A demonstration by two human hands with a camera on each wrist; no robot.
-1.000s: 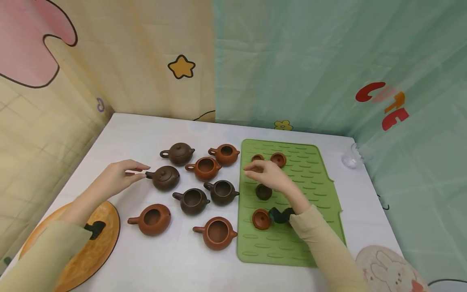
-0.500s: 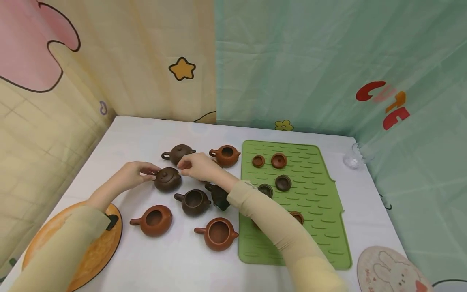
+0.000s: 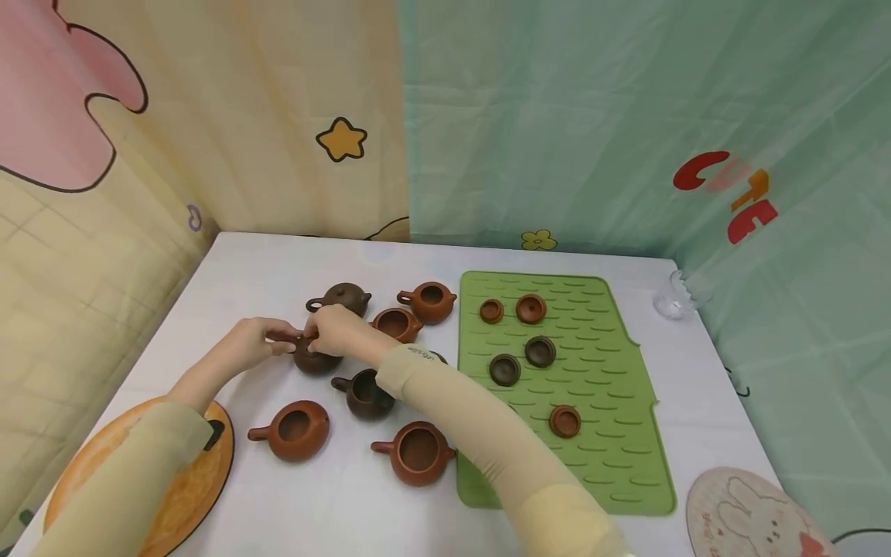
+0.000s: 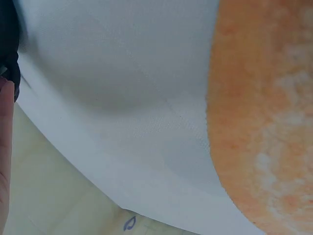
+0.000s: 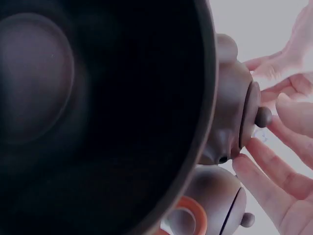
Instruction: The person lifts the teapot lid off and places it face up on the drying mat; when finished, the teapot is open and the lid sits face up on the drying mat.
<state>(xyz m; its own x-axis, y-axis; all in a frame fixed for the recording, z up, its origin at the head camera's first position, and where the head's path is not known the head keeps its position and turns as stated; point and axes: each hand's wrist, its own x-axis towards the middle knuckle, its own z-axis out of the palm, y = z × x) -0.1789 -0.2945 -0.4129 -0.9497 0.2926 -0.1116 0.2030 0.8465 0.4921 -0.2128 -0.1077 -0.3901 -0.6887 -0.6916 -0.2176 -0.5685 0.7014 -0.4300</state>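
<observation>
A dark brown lidded teapot point(image 3: 316, 360) stands at the left of the group. My left hand point(image 3: 247, 342) pinches it at the handle. Over its top is my right hand point(image 3: 343, 333), coming from the spout side. In the right wrist view, the right fingertips point(image 5: 250, 149) touch the rim of the lid point(image 5: 250, 117) near the spout, while the round knob point(image 5: 263, 117) sits between thumb and fingers, the thumb apart from it. A second dark lidded teapot point(image 3: 349, 296) stands just behind. A large dark teapot rim point(image 5: 211, 98) covers much of the right wrist view.
Lidless reddish teapots point(image 3: 299, 431) and a dark lidless one point(image 3: 369, 396) stand around; my right sleeve hides another. Several small lids point(image 3: 540, 351) lie on the green mat point(image 3: 612, 480). A round orange mat point(image 3: 198, 495) lies under my left forearm, a rabbit mat point(image 3: 748, 514) front right.
My right hand has swung left from above the green mat, past the spout, onto the dark teapot's top. My left hand has moved slightly right and taken hold of its handle.
</observation>
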